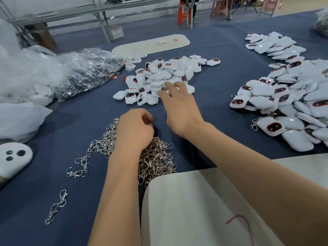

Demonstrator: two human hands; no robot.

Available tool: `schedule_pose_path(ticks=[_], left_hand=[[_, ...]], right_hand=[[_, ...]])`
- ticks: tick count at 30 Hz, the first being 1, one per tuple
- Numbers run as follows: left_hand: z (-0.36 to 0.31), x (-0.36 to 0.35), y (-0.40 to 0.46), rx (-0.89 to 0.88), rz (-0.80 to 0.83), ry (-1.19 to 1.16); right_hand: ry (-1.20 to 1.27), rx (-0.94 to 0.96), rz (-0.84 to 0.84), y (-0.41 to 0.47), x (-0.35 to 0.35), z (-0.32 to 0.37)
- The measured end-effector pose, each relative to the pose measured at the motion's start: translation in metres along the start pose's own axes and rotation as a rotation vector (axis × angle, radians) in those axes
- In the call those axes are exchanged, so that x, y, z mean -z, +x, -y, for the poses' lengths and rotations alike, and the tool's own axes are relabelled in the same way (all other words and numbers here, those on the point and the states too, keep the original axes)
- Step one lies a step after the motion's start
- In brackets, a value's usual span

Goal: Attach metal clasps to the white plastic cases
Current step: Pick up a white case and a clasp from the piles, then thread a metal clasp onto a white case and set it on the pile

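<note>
A pile of white plastic cases (163, 75) with dark red-rimmed ovals lies mid-table. My right hand (179, 107) reaches over its near edge with fingers spread and fingertips on the cases, gripping none. A heap of silver metal clasps (156, 157) lies in front of me. My left hand (134, 130) hovers at the far edge of that heap, its fingers curled and pinched together on what looks like one clasp, mostly hidden by the fingers. A larger pile of cases with clasps attached (287, 107) spreads along the right.
Loose clasps (78, 167) and a single clasp (56, 206) lie on the blue cloth (53, 192) at the left. Clear plastic bags (74, 73) sit far left. A white board (150, 44) lies behind the cases, and a beige cloth (204, 210) covers the near right corner.
</note>
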State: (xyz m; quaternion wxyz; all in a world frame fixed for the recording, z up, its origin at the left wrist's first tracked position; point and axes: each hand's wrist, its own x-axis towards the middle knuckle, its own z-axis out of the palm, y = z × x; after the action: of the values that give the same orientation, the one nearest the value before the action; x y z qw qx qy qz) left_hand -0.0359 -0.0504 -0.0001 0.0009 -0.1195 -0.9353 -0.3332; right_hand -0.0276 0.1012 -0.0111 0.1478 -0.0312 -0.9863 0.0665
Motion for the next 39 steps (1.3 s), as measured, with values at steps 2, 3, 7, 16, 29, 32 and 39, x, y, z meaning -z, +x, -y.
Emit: schedule_pose_path(ticks=[2, 3, 7, 16, 29, 32, 39], left_hand=[[0.004, 0.006, 0.001, -0.014, 0.054, 0.003], [0.006, 0.008, 0.001, -0.017, 0.078, 0.006], [0.007, 0.012, 0.002, -0.043, 0.174, 0.030], [-0.005, 0.018, -0.010, -0.169, 0.467, 0.106], [-0.016, 0.002, -0.004, -0.205, 0.209, -0.100], [-0.025, -0.011, -0.005, -0.219, 0.093, -0.244], [-0.038, -0.036, -0.011, -0.215, 0.087, -0.444]], right_hand=[[-0.060, 0.032, 0.080, 0.011, -0.007, 0.005], [-0.077, 0.026, 0.112, 0.015, -0.010, 0.006], [-0.111, -0.010, 0.043, 0.026, -0.012, 0.008], [0.149, -0.028, -0.094, 0.005, -0.012, 0.010], [0.788, -0.298, -0.141, -0.058, 0.019, -0.029], [0.848, -0.175, -0.065, -0.072, 0.021, -0.039], [0.893, -0.176, -0.151, -0.077, 0.017, -0.054]])
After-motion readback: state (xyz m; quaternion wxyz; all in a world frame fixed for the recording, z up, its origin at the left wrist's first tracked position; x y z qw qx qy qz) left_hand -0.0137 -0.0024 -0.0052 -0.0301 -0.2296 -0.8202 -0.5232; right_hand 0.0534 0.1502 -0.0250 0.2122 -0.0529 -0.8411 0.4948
